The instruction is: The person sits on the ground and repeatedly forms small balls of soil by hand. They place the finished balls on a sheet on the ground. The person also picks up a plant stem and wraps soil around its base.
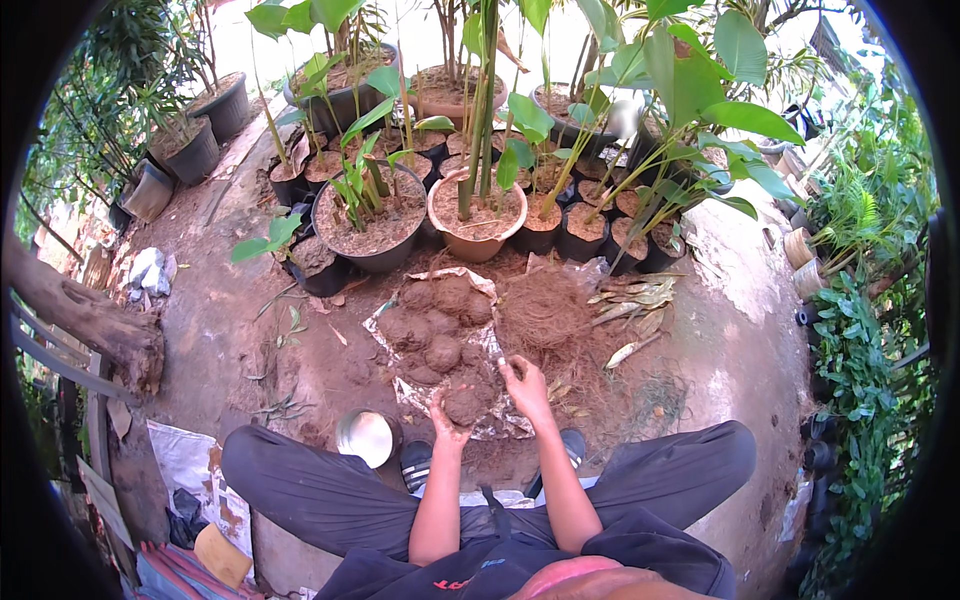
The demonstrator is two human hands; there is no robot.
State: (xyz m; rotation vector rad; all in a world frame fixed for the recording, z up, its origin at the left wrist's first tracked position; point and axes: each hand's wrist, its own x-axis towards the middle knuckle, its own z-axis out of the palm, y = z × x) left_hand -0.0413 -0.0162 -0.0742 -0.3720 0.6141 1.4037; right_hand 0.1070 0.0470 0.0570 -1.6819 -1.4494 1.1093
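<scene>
My left hand cups a round ball of brown soil from its left side, fingers curled around it. To the right of the ball, my right hand is raised with its fingertips pinched together; whatever is between them is too small to make out. Several more soil balls lie clustered on a crumpled, soil-covered sheet just beyond my hands. A loose heap of brown fibre rests on the ground to the right of that sheet, beyond my right hand.
A metal pot with pale liquid stands by my left knee. Dry leaves lie right of the fibre. Potted plants and black planting bags crowd the far side. A thick log is at left, green foliage at right.
</scene>
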